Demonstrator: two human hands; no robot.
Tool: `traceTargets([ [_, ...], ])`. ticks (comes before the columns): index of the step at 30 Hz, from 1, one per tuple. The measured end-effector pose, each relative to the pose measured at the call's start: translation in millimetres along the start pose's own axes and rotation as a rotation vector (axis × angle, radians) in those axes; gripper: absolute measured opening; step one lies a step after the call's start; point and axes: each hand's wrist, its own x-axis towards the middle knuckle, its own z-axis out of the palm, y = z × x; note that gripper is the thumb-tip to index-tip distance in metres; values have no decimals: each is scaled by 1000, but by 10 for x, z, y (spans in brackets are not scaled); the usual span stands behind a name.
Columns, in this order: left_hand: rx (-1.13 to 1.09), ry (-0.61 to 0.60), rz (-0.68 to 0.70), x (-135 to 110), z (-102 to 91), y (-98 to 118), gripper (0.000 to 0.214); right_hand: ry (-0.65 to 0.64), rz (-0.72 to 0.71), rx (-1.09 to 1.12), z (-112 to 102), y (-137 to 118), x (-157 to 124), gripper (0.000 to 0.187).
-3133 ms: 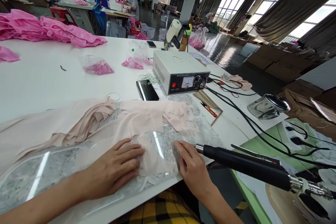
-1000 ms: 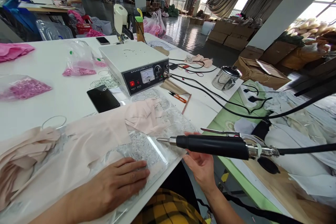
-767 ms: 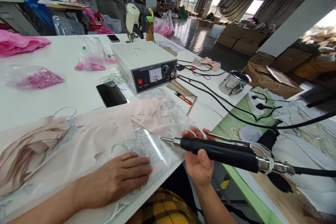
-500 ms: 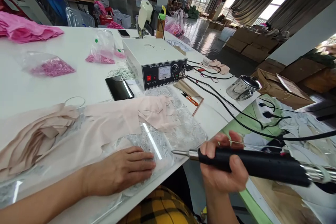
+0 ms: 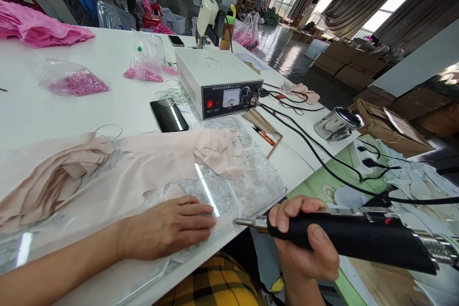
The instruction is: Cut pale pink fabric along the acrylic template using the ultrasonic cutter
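Observation:
My left hand [image 5: 168, 227] lies flat, fingers stretched out, on pale pink fabric [image 5: 158, 162] spread over a clear plastic sheet [image 5: 258, 181] at the table's near edge. My right hand [image 5: 304, 241] is wrapped round a black handheld welding tool [image 5: 351, 239]. Its metal tip [image 5: 244, 222] points left, just right of my left fingertips and close to the table edge. A black cable [image 5: 322, 162] runs from the tool to a white control box [image 5: 218, 81].
A black phone [image 5: 168, 114] lies beside the box. Bags of pink beads [image 5: 77, 83] and pink cloth piles [image 5: 39, 31] sit further back. A steel pot [image 5: 337, 124], red-handled snips [image 5: 263, 135] and a lower green table [image 5: 344, 181] are to the right. A person works far behind.
My right hand has taken hold of the black tool and brought its tip toward the fabric edge near my left hand. My left hand has stayed flat on the fabric.

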Motion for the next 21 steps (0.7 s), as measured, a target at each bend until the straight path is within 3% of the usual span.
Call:
traceTargets([
  [21,-17,21,2,14,11,-1,33,-102,6,-2,-9,-7,-11,7],
])
